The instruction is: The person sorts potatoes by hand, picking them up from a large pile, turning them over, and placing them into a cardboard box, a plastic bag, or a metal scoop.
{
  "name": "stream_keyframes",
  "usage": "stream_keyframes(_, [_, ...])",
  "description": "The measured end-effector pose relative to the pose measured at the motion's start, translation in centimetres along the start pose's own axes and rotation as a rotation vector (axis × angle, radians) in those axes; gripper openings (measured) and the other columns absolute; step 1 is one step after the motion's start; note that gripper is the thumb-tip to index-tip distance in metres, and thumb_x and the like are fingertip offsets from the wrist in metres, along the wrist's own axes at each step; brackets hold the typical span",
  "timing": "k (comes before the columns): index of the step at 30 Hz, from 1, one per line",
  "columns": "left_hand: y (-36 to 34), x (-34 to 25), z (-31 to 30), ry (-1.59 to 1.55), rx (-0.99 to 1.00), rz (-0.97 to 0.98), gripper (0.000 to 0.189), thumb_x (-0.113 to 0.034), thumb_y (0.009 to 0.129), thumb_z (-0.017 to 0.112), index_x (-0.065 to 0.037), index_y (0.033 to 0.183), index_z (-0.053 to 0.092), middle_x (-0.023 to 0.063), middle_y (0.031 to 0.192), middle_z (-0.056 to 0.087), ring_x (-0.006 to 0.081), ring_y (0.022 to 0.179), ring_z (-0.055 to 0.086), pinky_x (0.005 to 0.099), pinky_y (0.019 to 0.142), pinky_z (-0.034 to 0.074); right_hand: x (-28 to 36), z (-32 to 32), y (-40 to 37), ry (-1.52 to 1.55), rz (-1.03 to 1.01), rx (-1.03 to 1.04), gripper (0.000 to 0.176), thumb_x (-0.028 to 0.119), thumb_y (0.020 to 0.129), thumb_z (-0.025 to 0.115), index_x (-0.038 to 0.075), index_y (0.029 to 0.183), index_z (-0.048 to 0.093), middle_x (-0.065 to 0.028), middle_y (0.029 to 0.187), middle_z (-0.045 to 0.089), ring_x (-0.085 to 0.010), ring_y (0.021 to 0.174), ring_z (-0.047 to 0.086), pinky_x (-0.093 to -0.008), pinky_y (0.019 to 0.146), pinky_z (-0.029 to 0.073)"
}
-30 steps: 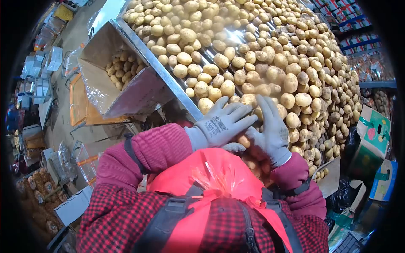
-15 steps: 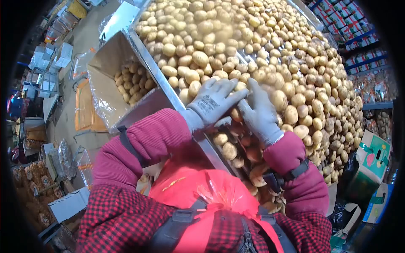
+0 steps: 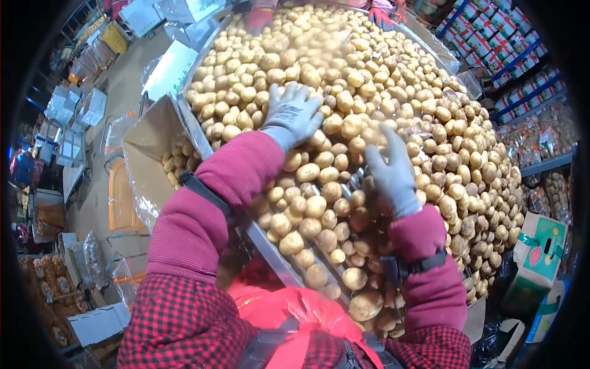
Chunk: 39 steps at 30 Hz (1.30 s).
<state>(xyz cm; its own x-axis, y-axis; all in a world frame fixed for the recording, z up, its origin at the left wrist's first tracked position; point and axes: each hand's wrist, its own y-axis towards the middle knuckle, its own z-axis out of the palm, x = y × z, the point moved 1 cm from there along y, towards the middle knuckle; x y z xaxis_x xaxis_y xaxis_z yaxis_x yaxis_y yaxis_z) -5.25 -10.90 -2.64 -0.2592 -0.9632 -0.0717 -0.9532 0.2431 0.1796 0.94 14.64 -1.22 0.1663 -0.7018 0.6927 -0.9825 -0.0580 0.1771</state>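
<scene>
Head view shows one left hand (image 3: 291,115), one right hand (image 3: 392,173) over countless potatoes (image 3: 354,278).

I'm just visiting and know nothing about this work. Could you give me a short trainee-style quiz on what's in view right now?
1. What lies beneath the left hand?
A) onions
B) potatoes
C) apples

2. True or false: the right hand is touching the left hand.

3. Fill in the missing word: the green carton is on the person's ____ side.

Key: 1 B; 2 false; 3 right.
</scene>
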Motion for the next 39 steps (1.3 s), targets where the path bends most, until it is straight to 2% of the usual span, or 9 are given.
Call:
stream_keyframes(2, [1.1, 2.0, 2.4, 0.108, -0.237, 0.042, 0.050, -0.047, 0.097, 0.060, -0.022, 0.141, 0.062, 0.0130, 0.148, 0.056, 0.0332, 0.141, 0.046, 0.0618, 0.115, 0.029, -0.9, -1.5, -1.6, -0.034, -0.118, -0.061, 0.058, 0.025, 0.095, 0.071, 0.005, 0.147, 0.056, -0.0224, 0.145, 0.059, -0.0365, 0.138, 0.055, -0.0444, 0.116, 0.043])
stream_keyframes(5, [2.5, 3.5, 2.2, -0.016, -0.205, -0.049, 0.052, -0.047, 0.098, 0.059, -0.023, 0.144, 0.060, 0.0124, 0.148, 0.056, 0.0324, 0.141, 0.046, 0.0608, 0.116, 0.026, -3.4, -2.0, -3.5, 0.050, -0.176, -0.086, 0.052, 0.014, 0.094, 0.070, 0.004, 0.144, 0.060, -0.0227, 0.139, 0.063, -0.0372, 0.131, 0.061, -0.0437, 0.113, 0.047])
stream_keyframes(14, [3.7, 4.7, 2.6, 0.009, -0.213, -0.024, 0.051, -0.046, 0.101, 0.055, -0.023, 0.146, 0.058, 0.0127, 0.151, 0.055, 0.0332, 0.145, 0.043, 0.0580, 0.116, 0.025, -2.7, -1.5, -2.8, 0.095, -0.142, -0.052, 0.047, 0.015, 0.094, 0.070, 0.006, 0.141, 0.064, -0.0185, 0.129, 0.069, -0.0311, 0.115, 0.070, -0.0398, 0.099, 0.055])
stream_keyframes(24, [0.2, 4.4, 0.6, -0.149, -0.144, -0.201, 0.093, -0.060, 0.084, 0.074, -0.023, 0.162, 0.039, 0.0223, 0.167, 0.032, 0.0435, 0.154, 0.025, 0.0638, 0.121, 0.019, -2.0, -1.9, -2.6, 0.076, -0.144, -0.084, 0.042, 0.015, 0.095, 0.068, 0.006, 0.136, 0.068, -0.0204, 0.128, 0.071, -0.0353, 0.118, 0.069, -0.0424, 0.101, 0.055])
stream_keyframes(26, [1.3, 3.4, 1.2, -0.177, -0.084, -0.402, 0.093, -0.058, 0.084, 0.075, -0.025, 0.163, 0.038, 0.0218, 0.167, 0.031, 0.0426, 0.153, 0.027, 0.0632, 0.121, 0.021, -2.0, -1.9, -2.8, 0.089, -0.078, -0.048, 0.043, 0.015, 0.094, 0.069, 0.005, 0.136, 0.067, -0.0206, 0.128, 0.071, -0.0352, 0.118, 0.069, -0.0425, 0.101, 0.055])
stream_keyframes(28, [3.9, 2.2, 1.3, -0.085, -0.090, -0.446, 0.088, -0.053, 0.086, 0.075, -0.032, 0.163, 0.038, 0.0196, 0.169, 0.026, 0.0417, 0.150, 0.032, 0.0620, 0.119, 0.027, -1.9, -1.9, -2.8, 0.126, -0.131, -0.067, 0.045, 0.014, 0.093, 0.069, 0.004, 0.137, 0.066, -0.0210, 0.128, 0.070, -0.0358, 0.119, 0.069, -0.0429, 0.103, 0.054])
stream_keyframes(33, [8.3, 4.2, 1.9, -0.130, -0.067, -0.483, 0.087, -0.052, 0.085, 0.078, -0.039, 0.161, 0.039, 0.0188, 0.168, 0.031, 0.0448, 0.145, 0.044, 0.0623, 0.117, 0.027, -1.6, -2.4, -2.9, 0.114, -0.148, -0.032, 0.046, 0.011, 0.091, 0.068, 0.004, 0.137, 0.067, -0.0201, 0.127, 0.071, -0.0353, 0.120, 0.068, -0.0428, 0.104, 0.053])
stream_keyframes(36, [12.1, 5.3, 2.1, -0.160, -0.073, -0.554, 0.088, -0.051, 0.082, 0.080, -0.039, 0.160, 0.041, 0.0140, 0.169, 0.033, 0.0409, 0.142, 0.049, 0.0628, 0.115, 0.028, -1.0, -2.5, -2.8, 0.129, -0.142, -0.048, 0.046, 0.011, 0.090, 0.069, 0.005, 0.136, 0.067, -0.0193, 0.126, 0.071, -0.0351, 0.117, 0.069, -0.0427, 0.102, 0.054])
stream_keyframes(39, [16.1, 5.8, 2.7, -0.084, -0.004, -0.581, 0.083, -0.027, 0.083, 0.079, -0.039, 0.157, 0.044, 0.0138, 0.167, 0.031, 0.0417, 0.136, 0.051, 0.0608, 0.114, 0.034, -0.9, -2.5, -2.5, 0.124, -0.114, -0.055, 0.045, 0.009, 0.090, 0.070, 0.003, 0.134, 0.068, -0.0198, 0.125, 0.071, -0.0357, 0.114, 0.070, -0.0428, 0.100, 0.055])
